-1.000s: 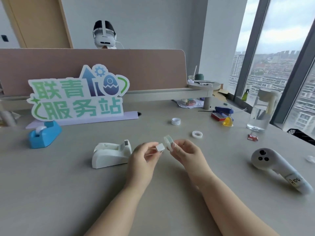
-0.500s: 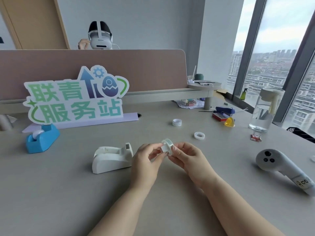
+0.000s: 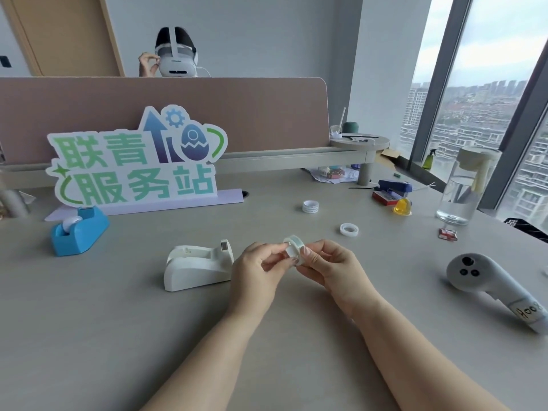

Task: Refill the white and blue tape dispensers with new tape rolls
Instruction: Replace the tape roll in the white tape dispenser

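— Where is the tape roll at this moment?

— Just right of the white dispenser, lifted off the counter and pinched between both hands. The right hand curls its fingers round the rim; the left hand nips the near face with thumb and fingertips.

— Why two hands for so small a thing?

— One likely steadies the ring while the other works at its centre, perhaps seating a hub. That part is too small to make out.

— And the white dispenser itself?

— Its cradle looks empty, with the cutter end turned toward the hands. Kept that close, the roll has only a short way to travel once it is ready.

— What about the blue dispenser?

— It sits well to the left of the white dispenser and further back, with something pale and round in its cradle. Nobody touches it.

— Any supplies left?

— A spare roll lies flat well to the right of the white dispenser, and a small stack of rolls stands behind that. The refill seems at an early stage, with neither dispenser plainly finished.
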`<state>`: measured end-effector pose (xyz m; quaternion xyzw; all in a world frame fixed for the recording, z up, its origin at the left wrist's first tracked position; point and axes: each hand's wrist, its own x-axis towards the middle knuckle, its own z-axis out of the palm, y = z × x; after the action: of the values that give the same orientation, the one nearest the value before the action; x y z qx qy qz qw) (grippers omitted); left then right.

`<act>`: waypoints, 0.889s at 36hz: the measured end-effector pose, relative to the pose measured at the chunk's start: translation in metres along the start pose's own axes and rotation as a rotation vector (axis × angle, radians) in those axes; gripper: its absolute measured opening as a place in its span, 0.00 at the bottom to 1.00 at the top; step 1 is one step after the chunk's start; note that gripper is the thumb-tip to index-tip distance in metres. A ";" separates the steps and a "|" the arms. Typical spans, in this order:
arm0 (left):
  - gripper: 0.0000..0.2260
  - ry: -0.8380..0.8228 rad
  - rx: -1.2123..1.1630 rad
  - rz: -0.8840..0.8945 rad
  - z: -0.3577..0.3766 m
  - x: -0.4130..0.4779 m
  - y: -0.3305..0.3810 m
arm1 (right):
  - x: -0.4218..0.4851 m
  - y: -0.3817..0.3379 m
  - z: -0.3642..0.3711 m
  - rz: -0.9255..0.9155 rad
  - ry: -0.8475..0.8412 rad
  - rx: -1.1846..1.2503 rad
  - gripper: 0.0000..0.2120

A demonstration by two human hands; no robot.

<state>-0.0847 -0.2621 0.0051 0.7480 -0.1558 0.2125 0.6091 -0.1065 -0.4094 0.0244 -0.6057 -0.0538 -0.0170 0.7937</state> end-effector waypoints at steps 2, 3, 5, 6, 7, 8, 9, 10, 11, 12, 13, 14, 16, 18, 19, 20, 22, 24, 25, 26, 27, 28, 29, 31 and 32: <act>0.13 -0.027 0.016 0.015 0.000 0.000 0.001 | 0.001 -0.001 -0.001 -0.013 0.014 -0.015 0.16; 0.14 -0.039 0.036 0.027 0.001 0.000 0.002 | 0.001 -0.001 -0.002 -0.020 0.025 -0.033 0.14; 0.19 -0.063 0.061 0.050 -0.001 0.000 0.002 | 0.003 -0.002 -0.005 -0.036 0.050 -0.070 0.10; 0.22 -0.080 0.078 0.065 -0.003 0.001 0.001 | 0.004 -0.002 -0.007 -0.040 0.056 -0.096 0.08; 0.25 -0.106 0.109 0.089 -0.006 0.002 0.000 | 0.004 -0.003 -0.008 -0.038 0.057 -0.125 0.07; 0.28 -0.140 0.145 0.112 -0.010 0.003 -0.001 | 0.005 -0.004 -0.011 -0.030 0.047 -0.153 0.07; 0.29 -0.180 0.161 0.125 -0.013 0.004 -0.001 | 0.005 -0.005 -0.013 -0.018 0.030 -0.177 0.07; 0.30 -0.217 0.155 0.120 -0.015 0.004 0.000 | 0.004 -0.005 -0.015 -0.003 0.008 -0.201 0.08; 0.29 -0.250 0.132 0.104 -0.016 0.004 0.001 | 0.004 -0.006 -0.016 0.009 -0.016 -0.228 0.08; 0.27 -0.276 0.123 0.094 -0.016 0.004 0.002 | 0.003 -0.005 -0.016 0.017 -0.036 -0.257 0.07; 0.25 -0.288 0.135 0.093 -0.015 0.004 0.002 | 0.003 -0.005 -0.016 0.020 -0.045 -0.285 0.07; 0.24 -0.289 0.159 0.099 -0.015 0.004 0.002 | 0.003 -0.004 -0.016 0.014 -0.043 -0.310 0.07; 0.22 -0.269 0.178 0.087 -0.016 0.004 0.001 | 0.004 -0.003 -0.016 -0.008 -0.015 -0.341 0.07; 0.22 -0.261 0.186 0.062 -0.019 0.003 0.001 | 0.005 -0.004 -0.018 -0.017 0.013 -0.340 0.06; 0.21 -0.270 0.201 0.056 -0.021 0.003 0.001 | 0.005 -0.005 -0.019 -0.018 0.019 -0.340 0.06; 0.21 -0.288 0.223 0.053 -0.023 0.002 0.001 | 0.004 -0.005 -0.020 -0.020 0.019 -0.344 0.05; 0.21 -0.330 0.286 0.052 -0.025 0.000 0.001 | 0.005 -0.004 -0.021 -0.030 0.013 -0.362 0.04; 0.22 -0.367 0.369 0.044 -0.027 -0.002 0.002 | 0.006 -0.002 -0.021 -0.042 0.018 -0.394 0.04; 0.23 -0.381 0.408 0.039 -0.027 -0.002 0.002 | 0.007 -0.001 -0.021 -0.045 0.025 -0.408 0.04; 0.23 -0.390 0.439 0.037 -0.027 -0.003 0.003 | 0.008 -0.001 -0.021 -0.048 0.029 -0.418 0.04; 0.23 -0.395 0.465 0.036 -0.026 -0.003 0.002 | 0.008 0.000 -0.021 -0.050 0.032 -0.427 0.04; 0.22 -0.392 0.487 0.034 -0.026 -0.003 0.002 | 0.009 0.000 -0.021 -0.051 0.033 -0.434 0.04; 0.21 -0.384 0.505 0.031 -0.025 -0.002 0.002 | 0.009 0.000 -0.021 -0.052 0.033 -0.441 0.05; 0.19 -0.360 0.529 0.030 -0.023 -0.002 0.000 | 0.009 0.001 -0.021 -0.054 0.035 -0.451 0.05; 0.18 -0.350 0.541 0.028 -0.023 -0.002 -0.001 | 0.009 0.001 -0.021 -0.055 0.038 -0.451 0.04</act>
<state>-0.0889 -0.2396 0.0066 0.9057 -0.2062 0.1229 0.3494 -0.0961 -0.4287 0.0190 -0.7658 -0.0503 -0.0616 0.6381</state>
